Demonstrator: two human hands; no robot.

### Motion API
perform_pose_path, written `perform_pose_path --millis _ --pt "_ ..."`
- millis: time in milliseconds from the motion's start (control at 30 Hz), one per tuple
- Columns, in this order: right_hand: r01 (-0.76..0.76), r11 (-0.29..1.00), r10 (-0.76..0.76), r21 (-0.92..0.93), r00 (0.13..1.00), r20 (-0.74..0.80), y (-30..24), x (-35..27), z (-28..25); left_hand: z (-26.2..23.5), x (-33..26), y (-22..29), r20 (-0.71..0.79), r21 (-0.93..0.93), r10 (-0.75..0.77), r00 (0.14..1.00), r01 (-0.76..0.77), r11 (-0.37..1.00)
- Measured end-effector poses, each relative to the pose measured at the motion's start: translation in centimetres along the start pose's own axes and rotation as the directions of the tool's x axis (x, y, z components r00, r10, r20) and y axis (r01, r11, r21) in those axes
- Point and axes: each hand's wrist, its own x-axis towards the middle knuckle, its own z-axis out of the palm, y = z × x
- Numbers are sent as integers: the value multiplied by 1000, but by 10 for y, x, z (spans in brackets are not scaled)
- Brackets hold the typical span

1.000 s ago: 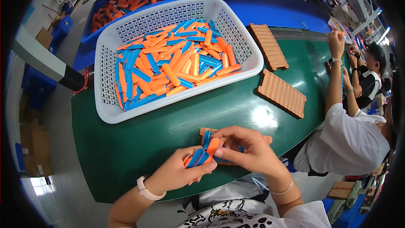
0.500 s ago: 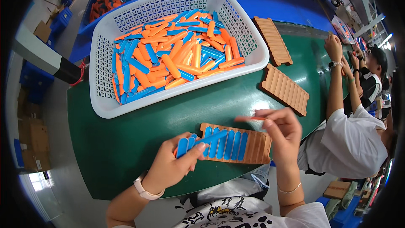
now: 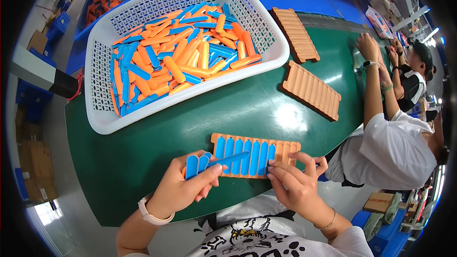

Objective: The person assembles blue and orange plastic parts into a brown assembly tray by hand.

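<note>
Several flat, round-ended strips [image 3: 203,162], blue on one face with some orange showing, are fanned in my left hand [image 3: 183,183], which is closed around them. One strip [image 3: 233,158] sticks out from the thumb over a brown slotted tray [image 3: 293,148]. Blue strips [image 3: 237,148] lie side by side in the tray's left and middle slots, blue face up. My right hand [image 3: 297,181] is closed, fingertips on the rightmost blue strip [image 3: 271,152] in its slot. The fingers partly cover that strip and the bare slots beside it.
A white perforated basket [image 3: 281,47] heaped with orange and blue strips [image 3: 181,52] stands beyond my hands. Two more brown trays [image 3: 312,90] [image 3: 296,35] lie on the green table [image 3: 190,114]. Behind the basket is a blue bin [image 3: 81,33]. Co-workers [image 3: 390,157] are at the right.
My right hand has come down from above the tray, bringing a strip into a slot next to the other blue ones. My left hand still holds its strips. The whole view has shifted slightly.
</note>
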Motion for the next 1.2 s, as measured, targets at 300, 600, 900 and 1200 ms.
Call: perform_pose_path --millis 300,600,900,1200 --pt "-27 601 -140 799 980 139 -4 61 -14 5 -5 5 239 73 -78 968 62 995" --pt "-296 283 322 912 925 200 -19 42 3 2 -6 0 221 -82 -87 971 107 991" --pt "-333 805 -8 491 821 571 75 65 -28 -7 8 -4 130 -640 -61 990 131 757" --pt "-272 875 26 400 852 523 61 87 -27 -6 11 0 151 -450 5 988 64 891"
